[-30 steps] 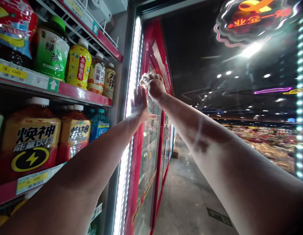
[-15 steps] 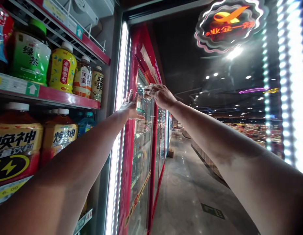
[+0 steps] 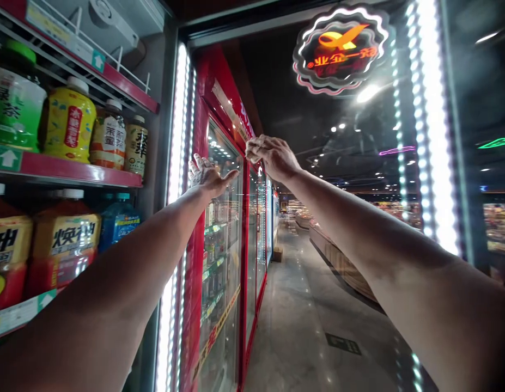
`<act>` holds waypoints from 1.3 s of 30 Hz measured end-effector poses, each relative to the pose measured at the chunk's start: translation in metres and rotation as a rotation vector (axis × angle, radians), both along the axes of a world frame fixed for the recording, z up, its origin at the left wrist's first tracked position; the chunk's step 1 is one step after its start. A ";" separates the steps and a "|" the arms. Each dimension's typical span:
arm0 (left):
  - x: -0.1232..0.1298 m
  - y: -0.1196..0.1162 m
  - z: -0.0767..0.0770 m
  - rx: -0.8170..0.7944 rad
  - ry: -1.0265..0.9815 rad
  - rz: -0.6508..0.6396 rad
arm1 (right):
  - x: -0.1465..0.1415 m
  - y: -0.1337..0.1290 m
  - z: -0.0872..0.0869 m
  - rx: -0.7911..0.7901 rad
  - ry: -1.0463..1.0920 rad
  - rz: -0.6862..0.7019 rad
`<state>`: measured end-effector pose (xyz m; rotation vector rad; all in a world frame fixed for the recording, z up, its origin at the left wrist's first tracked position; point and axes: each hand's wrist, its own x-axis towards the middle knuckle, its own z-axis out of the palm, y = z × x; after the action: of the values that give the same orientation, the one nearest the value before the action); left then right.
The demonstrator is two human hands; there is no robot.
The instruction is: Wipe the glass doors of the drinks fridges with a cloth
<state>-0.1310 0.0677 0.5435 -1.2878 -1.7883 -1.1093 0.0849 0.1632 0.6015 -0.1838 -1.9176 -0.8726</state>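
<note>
My right hand (image 3: 279,158) is stretched far forward and closed around a crumpled pale cloth (image 3: 252,149). The cloth is up against or very close to the clear glass door (image 3: 338,136), through which the aisle shows. To its left, my left hand (image 3: 207,177) has its fingers spread, the thumb pointing right, and holds nothing. It is beside the lit left edge of the door; whether the palm touches anything I cannot tell. Both arms reach out at about the same height.
At left, fridge shelves (image 3: 72,169) carry several drink bottles, among them a yellow bottle (image 3: 70,122). Bright LED strips (image 3: 176,130) run down both sides. A lit sign (image 3: 342,49) hangs above. Beyond stand red-framed coolers (image 3: 244,218) along a grey floor (image 3: 288,326).
The view has turned slightly right, so shelves and sign have shifted left. My right hand with the cloth has moved a little right across the glass, and my left thumb has risen.
</note>
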 end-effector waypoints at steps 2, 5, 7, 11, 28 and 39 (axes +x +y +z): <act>0.009 -0.002 -0.001 -0.001 -0.151 -0.003 | 0.018 0.007 0.009 -0.028 0.140 -0.019; 0.014 -0.002 -0.004 0.013 -0.179 -0.010 | 0.031 0.013 0.013 -0.072 0.258 -0.023; 0.014 0.001 -0.006 0.032 -0.172 0.008 | 0.032 0.011 0.007 -0.070 0.196 -0.017; 0.013 0.006 -0.012 0.097 -0.145 -0.004 | 0.043 0.006 0.000 -0.041 -0.024 -0.027; 0.054 0.018 -0.005 0.233 0.288 -0.139 | 0.142 0.029 0.014 -0.025 0.166 -0.058; 0.068 0.034 -0.010 0.242 0.199 -0.159 | 0.176 0.030 -0.026 0.015 -0.001 -0.041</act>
<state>-0.0627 0.1016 0.5332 -1.3573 -1.3809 -1.1967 0.2609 0.1932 0.5755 -0.2142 -1.9135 -0.9144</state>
